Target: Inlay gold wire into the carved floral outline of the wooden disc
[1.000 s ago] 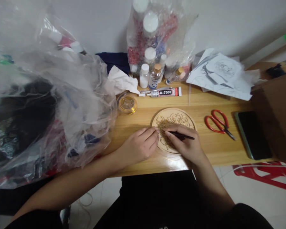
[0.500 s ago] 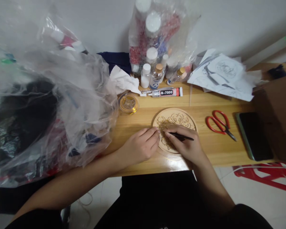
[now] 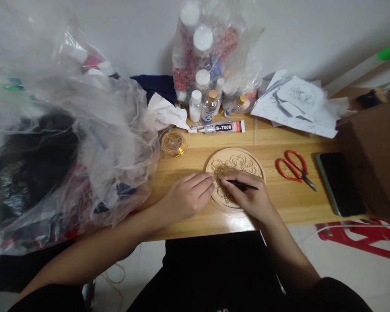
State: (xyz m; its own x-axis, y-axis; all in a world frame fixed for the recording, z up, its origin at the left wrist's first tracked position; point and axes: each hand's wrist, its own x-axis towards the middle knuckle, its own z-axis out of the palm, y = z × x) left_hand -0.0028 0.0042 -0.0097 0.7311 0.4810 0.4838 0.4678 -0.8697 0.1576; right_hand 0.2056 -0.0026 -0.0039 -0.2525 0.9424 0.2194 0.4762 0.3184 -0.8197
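A round, pale wooden plaque (image 3: 258,167) with a raised rim lies flat on the table, its flower pattern outlined in thin gold wire. At its left edge is my left hand (image 3: 192,195), fingers pressed together and fingertips touching the plaque; the thumb is hidden, and I cannot tell what, if anything, is pinched. My right hand (image 3: 251,197) rests over the plaque's lower right part, closed around slim black tweezers (image 3: 242,185). Their working tips are hidden by the fingers near the plaque's middle left. Both hands' fingertips are close together.
Behind the plaque lie a spool of gold wire (image 3: 173,143), a B-7000 glue tube (image 3: 224,127) and small bottles (image 3: 209,108). Red-handled pliers (image 3: 295,168) and a phone (image 3: 339,184) sit to the right. A large plastic bag (image 3: 117,130) crowds the left side.
The view has shifted slightly, so the table things appear a little further left. Both hands keep nearly the same place on the plaque, and the tweezers stay in my right hand.
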